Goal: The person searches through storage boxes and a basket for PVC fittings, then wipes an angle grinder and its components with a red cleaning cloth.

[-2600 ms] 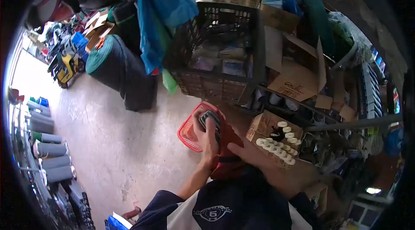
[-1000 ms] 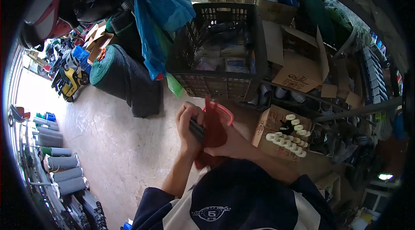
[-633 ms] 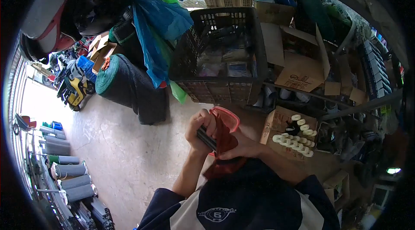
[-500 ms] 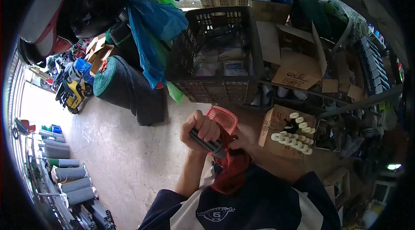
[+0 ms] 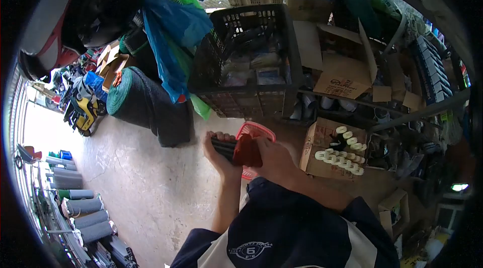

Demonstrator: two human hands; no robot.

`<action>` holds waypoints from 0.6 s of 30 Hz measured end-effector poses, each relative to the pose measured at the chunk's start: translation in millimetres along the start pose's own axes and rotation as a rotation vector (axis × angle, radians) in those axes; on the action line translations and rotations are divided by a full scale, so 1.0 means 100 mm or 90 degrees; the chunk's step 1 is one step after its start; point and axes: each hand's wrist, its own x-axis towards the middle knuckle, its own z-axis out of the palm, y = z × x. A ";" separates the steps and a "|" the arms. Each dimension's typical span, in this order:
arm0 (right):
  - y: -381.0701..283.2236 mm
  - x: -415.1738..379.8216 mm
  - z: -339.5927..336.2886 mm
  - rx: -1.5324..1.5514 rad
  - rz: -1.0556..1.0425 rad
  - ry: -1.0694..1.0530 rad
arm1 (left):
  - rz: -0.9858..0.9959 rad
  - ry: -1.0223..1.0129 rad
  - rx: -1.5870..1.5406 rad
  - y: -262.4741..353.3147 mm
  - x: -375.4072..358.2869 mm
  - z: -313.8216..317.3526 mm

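Observation:
My left hand [image 5: 219,160] is closed around a dark grey ribbed piece [image 5: 223,147], roughly cylindrical, its fingers curled over the far side. My right hand [image 5: 274,160] grips a red cloth [image 5: 247,151] and presses it over the right end of that piece, which the cloth hides. Just beyond and below both hands is a red plastic basket [image 5: 257,128], partly covered by them. What lies inside the basket cannot be seen.
A cardboard box [image 5: 312,149] with rows of cream ring-like parts [image 5: 338,158] stands to the right. Ahead is a large black crate [image 5: 241,101] with bagged goods, beside an open carton [image 5: 342,77]. A rolled dark mesh [image 5: 146,107] lies left; grey rolls [image 5: 90,217] line the lower left.
The grey piece has turned from slanted to nearly level, and my left palm now faces up beneath it. The red cloth, earlier hanging against my shirt, is now bunched around the piece's end.

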 end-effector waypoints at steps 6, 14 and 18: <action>0.05 0.08 -0.13 0.223 -0.035 -0.370 | -0.086 -0.347 -0.055 0.29 0.13 -0.30; 0.06 0.01 0.14 0.600 0.180 -0.452 | -0.021 -0.219 -0.019 0.35 -0.05 0.11; -0.03 0.11 0.01 0.147 0.054 -0.268 | 0.076 -0.096 0.170 0.29 -0.06 -0.10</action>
